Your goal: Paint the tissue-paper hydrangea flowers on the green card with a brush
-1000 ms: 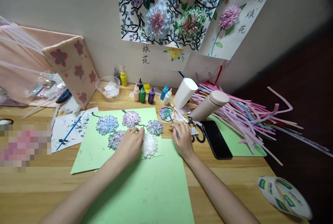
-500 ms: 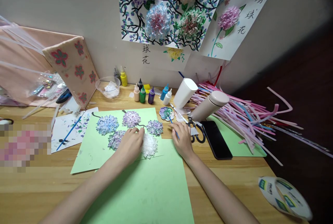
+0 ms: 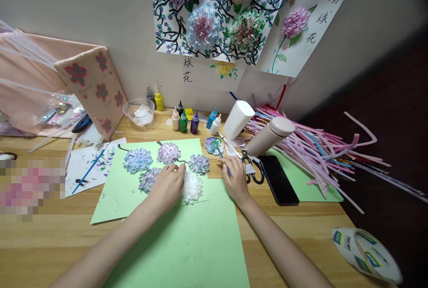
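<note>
My right hand (image 3: 236, 180) is closed around a thin blue paintbrush (image 3: 230, 171). The brush's tip rests on a small flower-shaped palette (image 3: 214, 145) smeared with green and purple paint. With fingers curled, my left hand (image 3: 171, 185) grips the left edge of a fluffy white paper flower (image 3: 193, 188); its fingertips are partly hidden. Around that hand, on a light green sheet (image 3: 110, 199), lie painted paper flowers: a blue one (image 3: 137, 160), a lilac one (image 3: 169, 152), a small purple one (image 3: 199, 163) and another purple one (image 3: 149, 180), partly covered by my hand.
Paint bottles (image 3: 183, 122) stand behind the sheet. Right of my right hand are scissors (image 3: 254, 170), a phone (image 3: 279, 180), a tumbler (image 3: 271, 135) and pink strips (image 3: 321, 150). A tape roll (image 3: 347, 248) lies front right. Another brush (image 3: 90, 170) rests on stained paper at left.
My right hand and the paintbrush have shifted very slightly to the right, the tip still at the palette. My left hand and the white flower stay in place.
</note>
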